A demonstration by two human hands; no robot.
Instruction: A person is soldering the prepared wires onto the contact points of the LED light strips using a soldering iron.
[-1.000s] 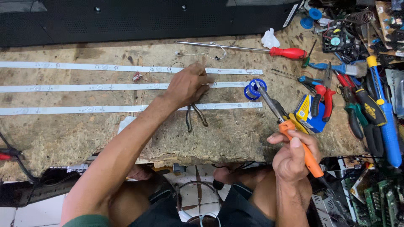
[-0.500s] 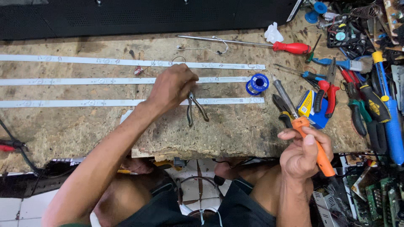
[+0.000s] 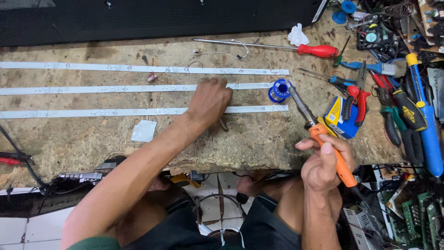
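Soldering iron (image 3: 319,132) with an orange handle sits tight in the right hand (image 3: 323,162), its tip near the blue solder roll (image 3: 279,90). Left hand (image 3: 210,99) is curled over small pliers (image 3: 223,123) on the white strips (image 3: 138,88).

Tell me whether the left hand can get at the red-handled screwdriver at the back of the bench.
Probably yes: the left hand rests on the strips, and only bare bench and thin wire lie between it and the red-handled screwdriver.
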